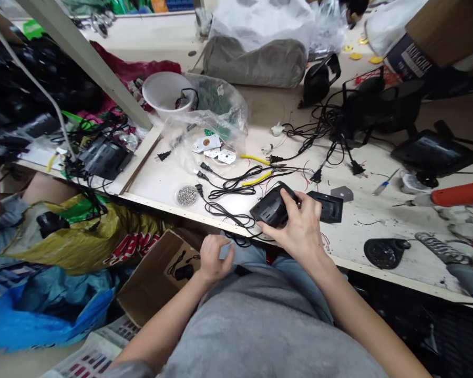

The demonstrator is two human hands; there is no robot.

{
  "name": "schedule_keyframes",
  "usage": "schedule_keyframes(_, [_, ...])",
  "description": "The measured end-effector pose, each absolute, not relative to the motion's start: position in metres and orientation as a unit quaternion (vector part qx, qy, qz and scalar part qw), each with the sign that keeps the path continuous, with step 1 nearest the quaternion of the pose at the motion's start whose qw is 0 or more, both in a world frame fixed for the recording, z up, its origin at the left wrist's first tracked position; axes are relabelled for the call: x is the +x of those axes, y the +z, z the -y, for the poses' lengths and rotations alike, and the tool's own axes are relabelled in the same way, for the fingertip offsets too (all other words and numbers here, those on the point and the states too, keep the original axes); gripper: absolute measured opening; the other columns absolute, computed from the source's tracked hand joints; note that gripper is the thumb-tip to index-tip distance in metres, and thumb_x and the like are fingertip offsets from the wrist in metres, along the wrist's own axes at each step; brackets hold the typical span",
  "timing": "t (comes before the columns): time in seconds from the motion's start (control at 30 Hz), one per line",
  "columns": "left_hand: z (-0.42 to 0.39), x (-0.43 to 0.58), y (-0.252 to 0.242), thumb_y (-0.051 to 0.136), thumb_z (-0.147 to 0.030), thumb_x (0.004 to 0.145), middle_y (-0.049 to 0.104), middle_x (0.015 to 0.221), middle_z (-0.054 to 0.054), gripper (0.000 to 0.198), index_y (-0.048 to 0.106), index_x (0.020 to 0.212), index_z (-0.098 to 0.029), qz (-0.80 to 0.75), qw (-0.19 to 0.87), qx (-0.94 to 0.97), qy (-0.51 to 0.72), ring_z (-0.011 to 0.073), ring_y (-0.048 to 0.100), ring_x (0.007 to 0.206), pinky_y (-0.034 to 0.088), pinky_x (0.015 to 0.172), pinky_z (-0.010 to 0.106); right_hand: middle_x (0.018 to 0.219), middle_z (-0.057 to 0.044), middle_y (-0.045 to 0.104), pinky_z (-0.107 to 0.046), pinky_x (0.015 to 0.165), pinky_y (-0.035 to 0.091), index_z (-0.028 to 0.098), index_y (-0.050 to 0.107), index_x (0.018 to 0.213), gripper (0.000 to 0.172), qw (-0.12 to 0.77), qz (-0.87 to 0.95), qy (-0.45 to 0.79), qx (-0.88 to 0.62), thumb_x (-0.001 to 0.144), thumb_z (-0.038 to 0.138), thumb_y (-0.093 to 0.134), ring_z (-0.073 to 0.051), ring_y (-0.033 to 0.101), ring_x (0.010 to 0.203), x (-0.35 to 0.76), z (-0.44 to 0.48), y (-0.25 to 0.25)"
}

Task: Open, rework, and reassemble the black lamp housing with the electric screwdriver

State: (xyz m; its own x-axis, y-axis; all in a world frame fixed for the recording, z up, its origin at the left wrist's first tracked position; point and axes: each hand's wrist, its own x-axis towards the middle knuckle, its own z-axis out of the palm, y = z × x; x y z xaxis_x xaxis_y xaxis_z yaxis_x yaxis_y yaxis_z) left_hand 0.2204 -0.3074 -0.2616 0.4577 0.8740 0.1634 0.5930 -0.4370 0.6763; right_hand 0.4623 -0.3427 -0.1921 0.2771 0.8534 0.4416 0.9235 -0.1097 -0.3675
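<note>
Head view: your right hand (302, 226) clamps the black slotted housing (271, 207) near the front edge of the worktable (349, 240); your left hand (216, 257) is empty, loosely parted. You're apparently positioning it; the next move likely calls for keeping the power cord (214, 206) clear.

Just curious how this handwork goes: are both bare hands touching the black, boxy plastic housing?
No: the right hand grips the housing, while a plain gap separates the left hand from it.
</note>
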Motion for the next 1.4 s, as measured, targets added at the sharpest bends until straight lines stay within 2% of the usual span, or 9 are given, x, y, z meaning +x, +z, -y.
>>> schedule_keyframes(0.23, [0.272, 0.217, -0.312, 0.061, -0.014, 0.074, 0.068, 0.113, 0.01, 0.033, 0.067, 0.106, -0.02, -0.505, 0.3, 0.802, 0.111, 0.0295, 0.059, 0.112, 0.05, 0.1, 0.047, 0.126, -0.022, 0.044, -0.062, 0.095, 0.047, 0.014, 0.048, 0.144, 0.078, 0.301, 0.603, -0.068, -0.736, 0.083, 0.056, 0.073, -0.04, 0.044, 0.114, 0.463, 0.346, -0.195])
schedule_keyframes(0.33, [0.262, 0.227, -0.306, 0.055, -0.004, 0.072, 0.07, 0.102, 0.009, 0.031, 0.069, 0.095, -0.02, -0.509, 0.302, 0.802, 0.079, 0.0264, 0.063, 0.105, 0.052, 0.096, 0.04, 0.125, -0.022, 0.044, -0.062, 0.093, 0.048, 0.013, 0.049, 0.144, 0.077, 0.302, 0.61, -0.078, -0.729, 0.085, 0.056, 0.071, -0.04, 0.044, 0.113, 0.463, 0.346, -0.195])
schedule_keyframes(0.53, [0.288, 0.166, -0.224, 0.042, 0.004, 0.071, 0.063, 0.085, 0.006, 0.037, 0.068, 0.086, -0.018, -0.54, 0.255, 0.798, 0.088, 0.0199, 0.061, 0.076, 0.052, 0.07, 0.031, 0.122, -0.023, 0.045, -0.06, 0.091, 0.051, 0.011, 0.051, 0.142, 0.074, 0.299, 0.612, -0.081, -0.727, 0.087, 0.058, 0.069, -0.039, 0.045, 0.111, 0.464, 0.346, -0.193])
schedule_keyframes(0.7, [0.275, 0.162, -0.141, 0.047, 0.0, 0.08, 0.061, 0.091, 0.008, 0.04, 0.073, 0.104, -0.019, -0.468, -0.009, 0.849, 0.246, 0.0212, 0.059, 0.085, 0.053, 0.074, 0.033, 0.122, -0.021, 0.044, -0.059, 0.092, 0.051, 0.013, 0.052, 0.142, 0.073, 0.312, 0.608, -0.076, -0.726, 0.088, 0.059, 0.067, -0.039, 0.045, 0.111, 0.464, 0.348, -0.195])
schedule_keyframes(0.8, [0.231, 0.193, -0.124, 0.046, 0.0, 0.086, 0.065, 0.102, 0.011, 0.039, 0.073, 0.107, -0.018, -0.367, -0.077, 0.876, 0.304, 0.0233, 0.061, 0.101, 0.055, 0.087, 0.038, 0.122, -0.021, 0.044, -0.059, 0.09, 0.051, 0.013, 0.052, 0.142, 0.073, 0.311, 0.604, -0.067, -0.731, 0.086, 0.058, 0.068, -0.039, 0.044, 0.11, 0.463, 0.347, -0.196])
schedule_keyframes(1.0, [0.151, 0.243, -0.136, 0.037, 0.009, 0.078, 0.063, 0.137, 0.012, 0.059, 0.067, 0.123, -0.016, -0.265, 0.014, 0.935, 0.233, 0.025, 0.052, 0.137, 0.049, 0.113, 0.047, 0.122, -0.023, 0.044, -0.06, 0.092, 0.049, 0.01, 0.052, 0.141, 0.074, 0.297, 0.599, -0.08, -0.739, 0.086, 0.056, 0.069, -0.039, 0.044, 0.109, 0.457, 0.343, -0.194])
schedule_keyframes(1.17, [0.196, 0.261, -0.153, 0.048, -0.009, 0.087, 0.062, 0.137, 0.014, 0.06, 0.048, 0.146, -0.016, -0.283, 0.11, 0.907, 0.291, 0.0254, 0.057, 0.13, 0.048, 0.112, 0.046, 0.123, -0.023, 0.044, -0.061, 0.092, 0.049, 0.009, 0.05, 0.142, 0.075, 0.303, 0.594, -0.083, -0.741, 0.086, 0.055, 0.069, -0.04, 0.045, 0.11, 0.455, 0.342, -0.194])
schedule_keyframes(1.27, [0.244, 0.277, -0.176, 0.066, -0.033, 0.083, 0.054, 0.144, 0.019, 0.089, 0.023, 0.159, -0.016, -0.281, 0.197, 0.909, 0.237, 0.0326, 0.054, 0.132, 0.048, 0.109, 0.051, 0.125, -0.022, 0.044, -0.062, 0.093, 0.048, 0.013, 0.047, 0.144, 0.077, 0.305, 0.59, -0.071, -0.744, 0.085, 0.056, 0.07, -0.04, 0.045, 0.112, 0.454, 0.343, -0.194])
schedule_keyframes(1.4, [0.278, 0.3, -0.21, 0.067, -0.025, 0.074, 0.065, 0.126, 0.016, 0.103, 0.014, 0.161, -0.015, -0.344, 0.191, 0.881, 0.262, 0.0316, 0.064, 0.112, 0.048, 0.103, 0.052, 0.126, -0.022, 0.045, -0.062, 0.094, 0.048, 0.014, 0.046, 0.145, 0.078, 0.302, 0.585, -0.069, -0.75, 0.084, 0.055, 0.071, -0.04, 0.045, 0.114, 0.455, 0.342, -0.193])
